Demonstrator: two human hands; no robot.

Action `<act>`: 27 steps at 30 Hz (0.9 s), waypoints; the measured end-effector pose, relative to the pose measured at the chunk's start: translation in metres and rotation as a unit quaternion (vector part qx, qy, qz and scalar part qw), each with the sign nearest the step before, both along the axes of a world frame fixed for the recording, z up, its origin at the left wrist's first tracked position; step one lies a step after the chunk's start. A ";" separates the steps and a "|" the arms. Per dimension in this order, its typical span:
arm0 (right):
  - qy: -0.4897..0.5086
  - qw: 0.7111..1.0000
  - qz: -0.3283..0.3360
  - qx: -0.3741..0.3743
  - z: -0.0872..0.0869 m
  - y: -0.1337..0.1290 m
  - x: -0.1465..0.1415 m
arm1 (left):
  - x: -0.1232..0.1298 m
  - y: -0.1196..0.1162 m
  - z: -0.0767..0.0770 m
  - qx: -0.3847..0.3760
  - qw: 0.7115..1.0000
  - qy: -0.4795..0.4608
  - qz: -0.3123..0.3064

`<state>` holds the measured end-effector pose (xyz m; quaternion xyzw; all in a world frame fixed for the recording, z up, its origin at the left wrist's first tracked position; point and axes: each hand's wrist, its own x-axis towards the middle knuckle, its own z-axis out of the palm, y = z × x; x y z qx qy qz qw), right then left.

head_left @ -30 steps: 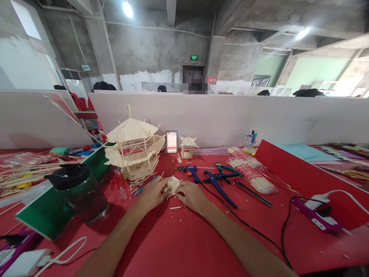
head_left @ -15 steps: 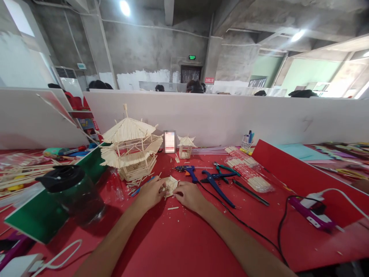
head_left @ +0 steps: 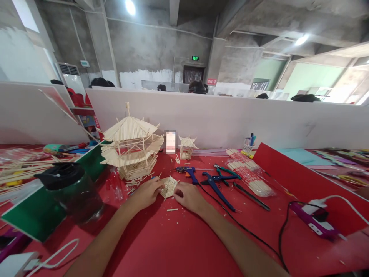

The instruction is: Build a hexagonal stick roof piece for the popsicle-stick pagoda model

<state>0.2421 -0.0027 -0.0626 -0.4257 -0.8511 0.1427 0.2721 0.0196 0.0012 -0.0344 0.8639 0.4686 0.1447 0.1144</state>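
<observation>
A small hexagonal web-like frame of pale sticks (head_left: 168,187) lies between my two hands on the red table (head_left: 184,238). My left hand (head_left: 150,189) is closed on the frame's left edge with thumb and fingertips. My right hand (head_left: 186,194) touches the right edge, its fingers curled and pinched; whether a small piece sits between them is too small to tell. Just below the frame lies a short loose stick (head_left: 172,209). Behind my left hand stands a large stick pavilion (head_left: 132,148), and a small stick pavilion (head_left: 187,148) is farther back.
Right of my hands lie a blue glue gun (head_left: 190,173), blue cutters (head_left: 217,188), green-handled pliers (head_left: 227,171) and bagged sticks (head_left: 249,175). A dark jug (head_left: 75,192) stands left by a green board (head_left: 40,211). A purple power strip (head_left: 314,223) is at right.
My left hand has shifted slightly left, showing more of the hexagonal frame. My right hand stays at the frame's right edge. The camera view has shifted a little.
</observation>
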 end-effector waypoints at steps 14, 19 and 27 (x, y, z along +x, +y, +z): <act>0.059 0.998 0.002 -0.032 -0.007 0.005 -0.002 | 0.004 -0.004 0.004 -0.005 1.000 0.014 0.001; 0.086 0.993 0.006 -0.075 -0.003 0.006 -0.001 | 0.009 -0.008 0.009 -0.005 0.998 0.044 0.035; 0.115 0.989 0.022 -0.093 0.006 0.006 0.012 | 0.010 -0.009 0.009 0.014 0.997 0.067 0.037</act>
